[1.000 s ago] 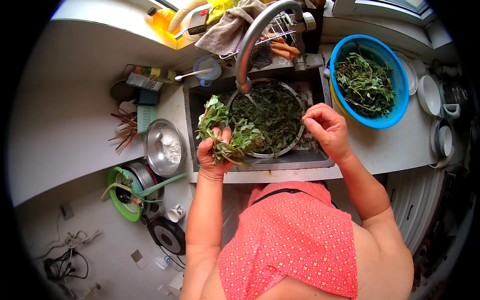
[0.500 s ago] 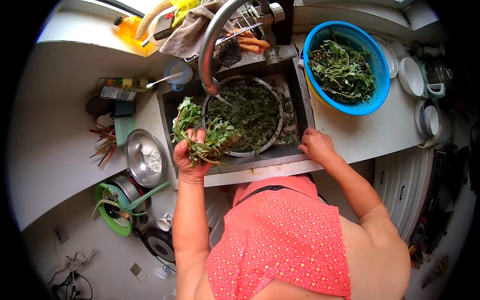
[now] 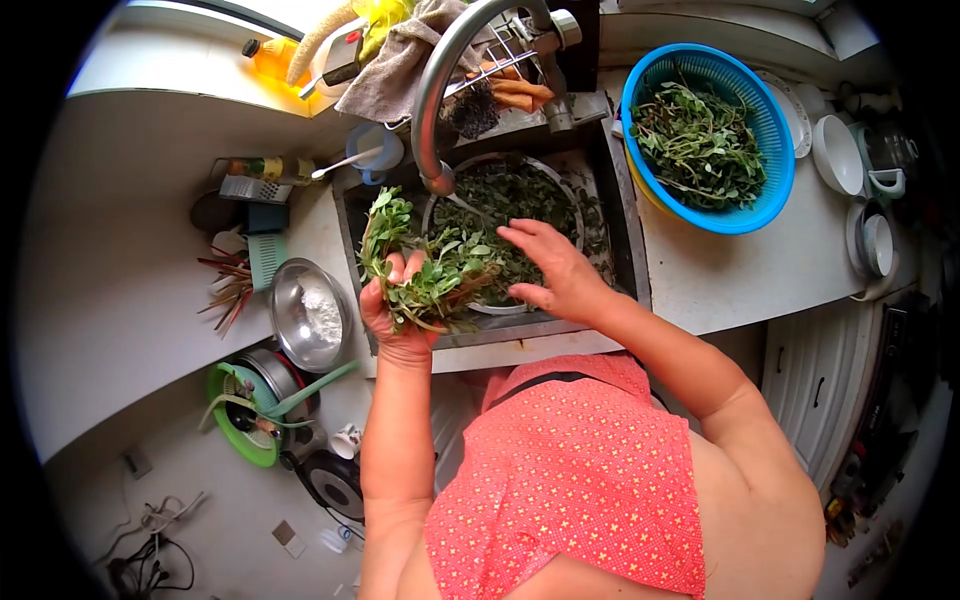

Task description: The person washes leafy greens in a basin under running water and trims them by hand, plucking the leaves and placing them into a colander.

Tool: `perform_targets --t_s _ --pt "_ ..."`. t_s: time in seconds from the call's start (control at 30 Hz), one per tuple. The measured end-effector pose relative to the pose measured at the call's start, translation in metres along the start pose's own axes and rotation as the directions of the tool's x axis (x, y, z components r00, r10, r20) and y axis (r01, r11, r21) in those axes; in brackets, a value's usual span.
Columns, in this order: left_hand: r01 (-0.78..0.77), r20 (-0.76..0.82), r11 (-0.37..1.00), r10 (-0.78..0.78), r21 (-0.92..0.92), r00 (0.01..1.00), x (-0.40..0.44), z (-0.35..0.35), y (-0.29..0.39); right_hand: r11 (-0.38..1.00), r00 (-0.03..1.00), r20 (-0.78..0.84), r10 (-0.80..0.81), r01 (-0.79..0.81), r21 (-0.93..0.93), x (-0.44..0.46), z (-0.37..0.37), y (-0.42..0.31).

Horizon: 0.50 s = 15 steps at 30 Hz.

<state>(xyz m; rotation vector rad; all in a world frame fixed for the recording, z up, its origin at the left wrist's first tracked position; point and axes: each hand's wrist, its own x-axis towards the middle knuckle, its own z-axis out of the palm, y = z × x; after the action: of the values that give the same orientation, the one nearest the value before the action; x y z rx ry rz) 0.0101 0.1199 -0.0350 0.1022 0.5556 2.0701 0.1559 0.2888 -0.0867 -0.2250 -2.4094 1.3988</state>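
My left hand [image 3: 400, 318] is wrapped round a bunch of leafy greens [image 3: 432, 285], held up over the left front part of the sink [image 3: 630, 225]. To its right, my right hand [image 3: 560, 272] hovers over the round basin [image 3: 577, 205], its fingers apart and nothing seen in them. Dark wet greens [image 3: 525, 195] fill that basin. Above its left side curves the metal faucet [image 3: 430, 110], with a thin stream of water at its spout. More greens [image 3: 700, 145] lie in a blue basket [image 3: 775, 150] on the right counter.
A steel bowl with white powder [image 3: 320, 315] stands left of the sink, near a blue cup [image 3: 385, 155]. White bowls [image 3: 838, 155] are at the far right. Behind the faucet are a cloth [image 3: 400, 75] and a wire rack. A green basket [image 3: 262, 450] sits lower left.
My right hand has moved from the sink's right edge leftward over the basin, and its fingers have opened. My left hand still holds the bunch. The camera view has shifted.
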Motion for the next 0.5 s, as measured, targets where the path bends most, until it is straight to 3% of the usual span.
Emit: perform_targets --t_s 0.07,0.13,0.2,0.23,0.27,0.3,0.33,0.4,0.5 --pt "-0.006 0.001 1.0 0.006 -0.002 1.0 0.0 0.002 0.001 0.996 1.0 -0.017 0.003 -0.002 0.093 0.006 0.012 0.008" --pt "-0.018 -0.001 1.0 0.018 -0.005 1.0 -0.001 0.001 0.003 0.976 0.995 0.096 -0.041 0.019 0.217 0.008 0.02 0.021" --pt "-0.044 0.045 0.998 0.046 -0.042 0.998 -0.002 0.002 0.006 0.975 0.997 0.062 -0.04 0.025 0.219 0.012 0.011 0.01" --pt "-0.071 -0.023 0.996 0.069 -0.056 0.997 -0.004 0.005 0.006 0.937 0.981 0.16 0.113 -0.159 0.311 0.012 0.005 0.006" --pt "-0.074 -0.026 0.996 0.073 -0.056 0.997 -0.005 0.004 0.007 0.86 0.93 0.27 0.251 -0.342 0.379 0.01 0.002 0.004" --pt "-0.094 -0.043 0.994 0.092 -0.049 0.995 -0.005 0.004 0.008 0.701 0.923 0.274 0.271 -0.384 0.601 0.006 0.009 0.009" --pt "-0.113 -0.059 0.993 0.11 -0.043 0.992 -0.005 0.003 0.01 0.702 0.923 0.275 0.27 -0.385 0.6 0.005 0.009 0.01" --pt "-0.139 -0.107 0.99 0.138 0.003 0.985 -0.007 -0.002 0.014 0.515 0.891 0.375 0.257 -0.455 0.727 0.005 0.007 0.011" --pt "-0.169 -0.165 0.986 0.168 0.005 0.972 -0.007 -0.006 0.015 0.421 0.86 0.434 0.268 -0.51 0.75 0.006 0.003 0.01"
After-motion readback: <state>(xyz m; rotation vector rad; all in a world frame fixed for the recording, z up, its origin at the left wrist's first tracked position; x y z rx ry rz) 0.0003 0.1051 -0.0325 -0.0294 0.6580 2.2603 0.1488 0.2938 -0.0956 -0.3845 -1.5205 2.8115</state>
